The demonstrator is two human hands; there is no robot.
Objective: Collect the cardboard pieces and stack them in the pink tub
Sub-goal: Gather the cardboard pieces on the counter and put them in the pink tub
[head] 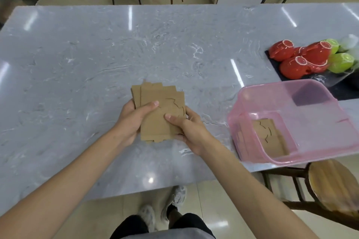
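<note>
1. Cardboard pieces (161,110) sit fanned in a loose bundle between both my hands, above the grey marbled desk (77,64).
2. My left hand (132,120) has its grip closed on the bundle's left edge, thumb laid across the top sheet.
3. My right hand (189,132) grips the lower right corner, thumb on top, fingers underneath.
4. The top sheet shows thin curved cut lines near its right side.
5. The pink tub (340,128) stands on the desk to my right, near the front edge, well apart from the bundle.
6. One more cardboard piece (270,137) with similar cut lines lies flat on the tub's floor.
7. Red and green plastic cups (291,64) lie on a dark mat (334,89) beyond the tub.
</note>
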